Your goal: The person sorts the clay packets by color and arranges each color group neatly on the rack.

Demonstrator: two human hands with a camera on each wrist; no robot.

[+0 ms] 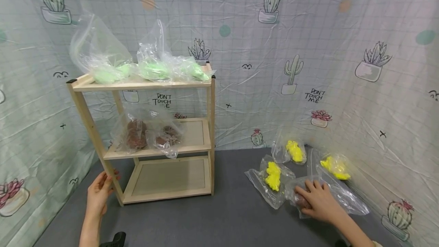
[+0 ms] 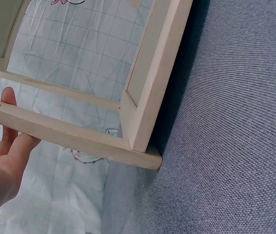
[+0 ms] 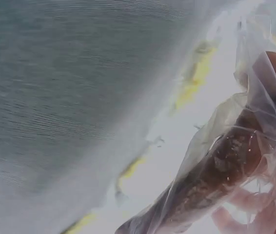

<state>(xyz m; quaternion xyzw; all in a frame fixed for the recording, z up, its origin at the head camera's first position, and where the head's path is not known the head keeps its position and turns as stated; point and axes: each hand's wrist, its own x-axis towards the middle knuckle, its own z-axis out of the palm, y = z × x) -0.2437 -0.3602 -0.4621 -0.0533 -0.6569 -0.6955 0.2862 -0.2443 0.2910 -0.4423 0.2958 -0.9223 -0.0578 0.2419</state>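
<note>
My left hand (image 1: 99,191) holds the front left post of a wooden shelf rack (image 1: 157,154). In the left wrist view the fingers (image 2: 7,124) of that hand reach around the post (image 2: 65,134) near its lower end. Over on the right, my right hand (image 1: 319,201) grips a clear plastic bag with a brown item (image 1: 302,200) inside. The right wrist view shows this brown item (image 3: 226,163) up close through wrinkled plastic; its exact kind cannot be told. Beside that hand lie clear bags with yellow contents (image 1: 273,176), (image 1: 295,151), (image 1: 336,167).
On the rack's top board sit bags with pale green contents (image 1: 156,70). Two bags with brown contents (image 1: 136,134) stand on the middle board. The bottom board (image 1: 171,176) is bare. A cactus-print curtain (image 1: 236,48) hangs behind the dark grey tabletop (image 1: 192,224).
</note>
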